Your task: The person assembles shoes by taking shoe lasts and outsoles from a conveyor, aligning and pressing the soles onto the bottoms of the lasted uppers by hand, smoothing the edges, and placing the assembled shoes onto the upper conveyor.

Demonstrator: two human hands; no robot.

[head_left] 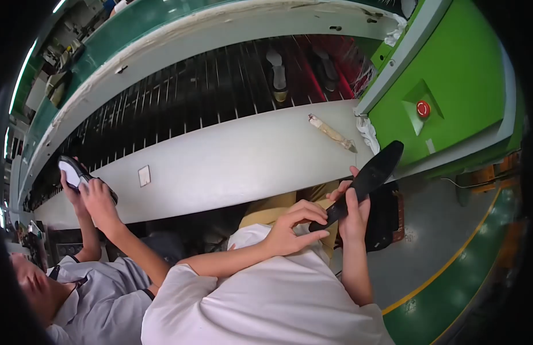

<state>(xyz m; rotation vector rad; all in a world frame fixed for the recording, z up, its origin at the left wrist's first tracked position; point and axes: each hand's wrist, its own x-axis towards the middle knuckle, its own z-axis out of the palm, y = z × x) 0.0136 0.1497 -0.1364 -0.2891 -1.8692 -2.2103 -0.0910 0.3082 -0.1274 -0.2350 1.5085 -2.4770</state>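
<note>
A black shoe sole is held out in front of me, slanting up to the right with its broad end highest. My right hand grips it round the middle from below, thumb and fingers on opposite edges. At the narrow lower end, my left hand pinches the sole between thumb and fingers. Beyond my hands lies the machine's white ledge. A tool with a wrapped, tape-like handle rests on that ledge, near its right end.
Shoe parts lie on the dark slatted conveyor, under red light at the right. A green machine housing carries a red stop button. At left, a co-worker's hands hold a black-and-white shoe part.
</note>
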